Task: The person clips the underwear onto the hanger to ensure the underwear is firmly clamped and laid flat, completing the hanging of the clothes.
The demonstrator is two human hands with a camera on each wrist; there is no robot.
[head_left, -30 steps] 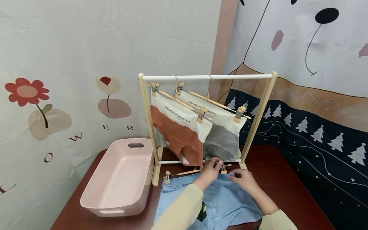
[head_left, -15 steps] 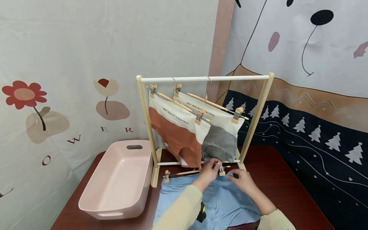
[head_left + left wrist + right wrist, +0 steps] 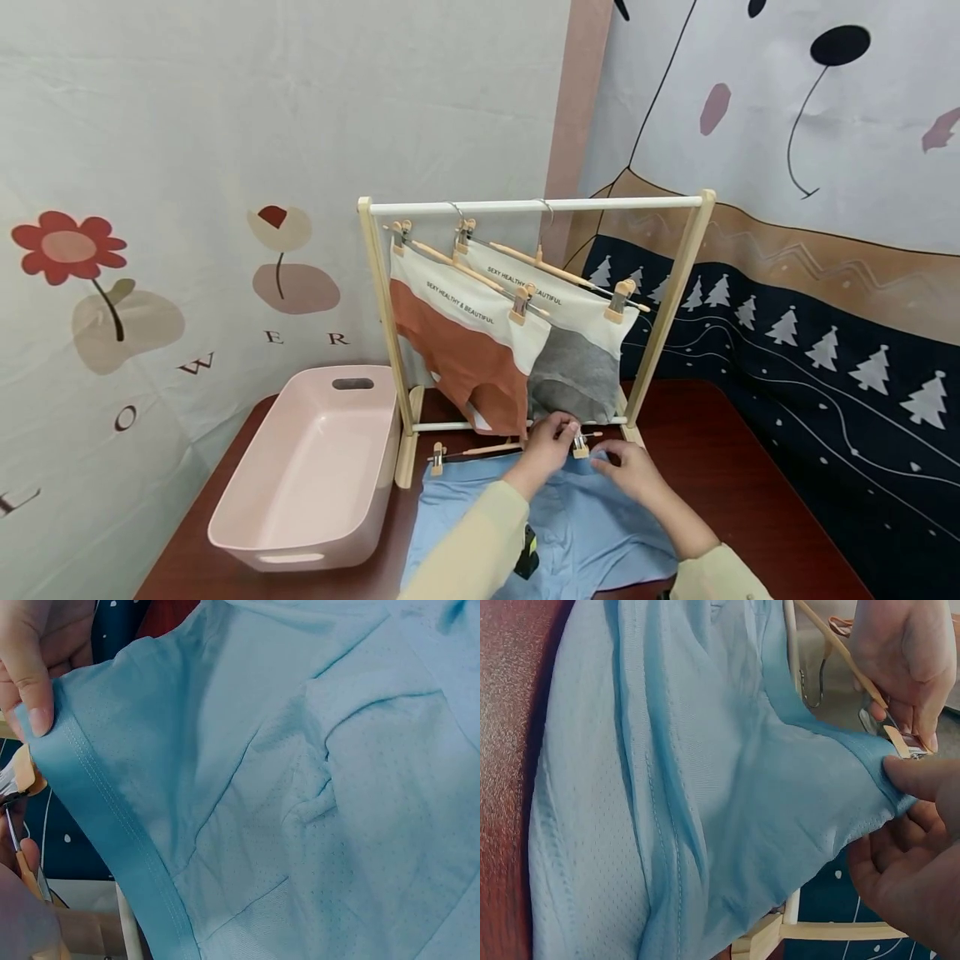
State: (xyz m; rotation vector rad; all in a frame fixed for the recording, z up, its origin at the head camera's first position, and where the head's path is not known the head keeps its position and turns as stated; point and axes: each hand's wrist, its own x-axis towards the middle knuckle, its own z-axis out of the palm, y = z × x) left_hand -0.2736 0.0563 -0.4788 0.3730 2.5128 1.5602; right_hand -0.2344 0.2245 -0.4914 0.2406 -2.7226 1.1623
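Light blue boxer briefs [image 3: 555,517] lie spread on the table in the head view, waistband toward the rack. A wooden clip hanger [image 3: 491,449] lies along that waistband, its left clip [image 3: 438,460] at the waistband's left end. My left hand [image 3: 549,450] pinches the hanger's right clip [image 3: 581,446]. With thumb and fingers, my right hand [image 3: 633,473] grips the waistband's right corner, just beside this clip. In the right wrist view, the clip [image 3: 897,741] meets the waistband edge [image 3: 870,757]; whether the cloth is between its jaws I cannot tell.
Behind the hands stands a small wood-and-white rack [image 3: 678,292]. Orange-and-white briefs [image 3: 468,342] and grey-and-white briefs [image 3: 577,367] hang from it on clip hangers. To the left sits a pink plastic basket [image 3: 300,483] on the dark red table [image 3: 742,467].
The head view has shifted slightly. Both hands keep their holds on the clip and the waistband, with hardly any movement.
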